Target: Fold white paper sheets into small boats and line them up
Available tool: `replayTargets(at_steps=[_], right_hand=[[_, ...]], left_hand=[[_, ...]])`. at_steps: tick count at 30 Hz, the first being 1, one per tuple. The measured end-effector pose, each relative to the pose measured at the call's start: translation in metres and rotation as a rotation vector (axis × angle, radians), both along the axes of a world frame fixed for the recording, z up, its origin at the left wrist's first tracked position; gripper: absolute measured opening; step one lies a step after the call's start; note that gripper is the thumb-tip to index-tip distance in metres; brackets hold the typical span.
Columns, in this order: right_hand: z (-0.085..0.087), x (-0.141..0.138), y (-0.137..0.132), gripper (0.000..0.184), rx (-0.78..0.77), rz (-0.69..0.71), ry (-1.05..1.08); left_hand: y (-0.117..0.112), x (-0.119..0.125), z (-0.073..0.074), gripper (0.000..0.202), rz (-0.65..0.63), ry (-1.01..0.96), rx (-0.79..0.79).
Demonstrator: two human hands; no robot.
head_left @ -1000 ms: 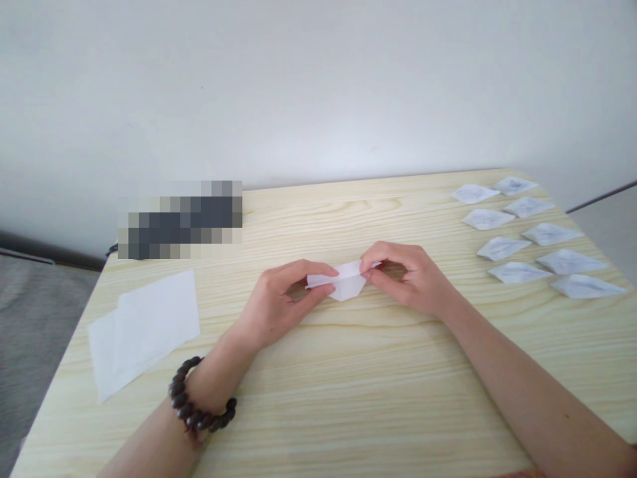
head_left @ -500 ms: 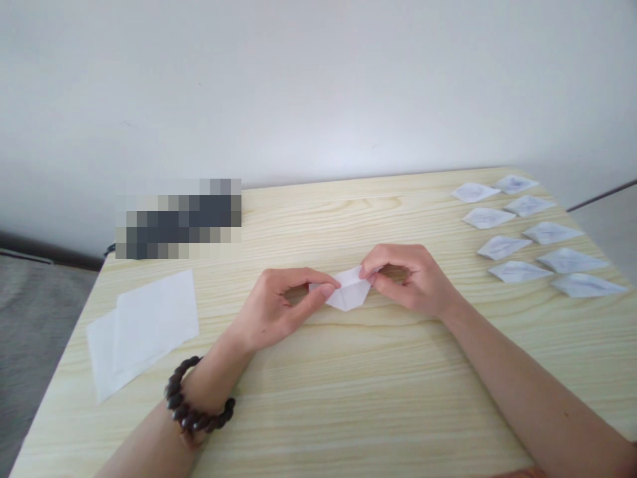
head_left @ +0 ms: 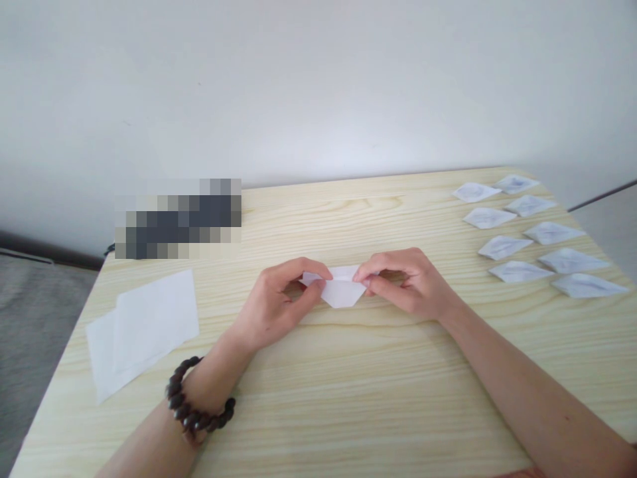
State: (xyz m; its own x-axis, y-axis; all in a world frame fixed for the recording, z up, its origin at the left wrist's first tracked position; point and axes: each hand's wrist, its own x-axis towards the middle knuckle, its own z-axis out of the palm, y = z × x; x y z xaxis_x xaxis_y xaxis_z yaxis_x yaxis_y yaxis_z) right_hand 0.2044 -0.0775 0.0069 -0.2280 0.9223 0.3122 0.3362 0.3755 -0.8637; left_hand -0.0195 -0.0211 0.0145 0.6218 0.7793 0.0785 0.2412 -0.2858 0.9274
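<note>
A small piece of folded white paper (head_left: 343, 292) is held between my two hands above the middle of the table. Its lower edge narrows to a short flat side, and a crease runs across its upper part. My left hand (head_left: 283, 299) pinches the left end between thumb and index finger. At the other end, my right hand (head_left: 408, 282) grips the paper the same way, thumb below and fingertips above. The fingers hide both outer tips of the paper.
Two flat white paper sheets (head_left: 156, 318) overlap on the left of the wood-grain table (head_left: 318, 405). Several folded paper boats (head_left: 505, 247) lie in two columns at the right. A blurred-out dark object (head_left: 184, 226) sits at the back left. Behind the table rises a white wall (head_left: 318, 86).
My left fingers have shifted slightly up and left, and my right fingertips slightly left along the paper. The folded paper now faces me flatter, with more of its upper edge showing.
</note>
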Motion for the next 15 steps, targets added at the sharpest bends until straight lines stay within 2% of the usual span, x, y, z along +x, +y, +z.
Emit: replayTargets(at_steps=[3,9,12,15], right_hand=[[0.001,-0.001,0.0,0.016,0.021,-0.009,-0.018],[0.004,0.001,0.0,0.014,0.029,-0.007,-0.038],[0.003,0.001,0.0,0.01,0.041,-0.011,-0.027],[0.0,-0.001,0.001,0.004,0.059,-0.075,-0.05]], left_hand=[[0.0,-0.001,0.002,0.015,0.008,0.015,0.013],[0.001,-0.002,0.012,0.018,-0.079,0.056,0.071],[0.001,0.0,0.009,0.021,-0.042,0.041,0.036],[0.001,0.001,0.001,0.018,0.047,-0.025,-0.023]])
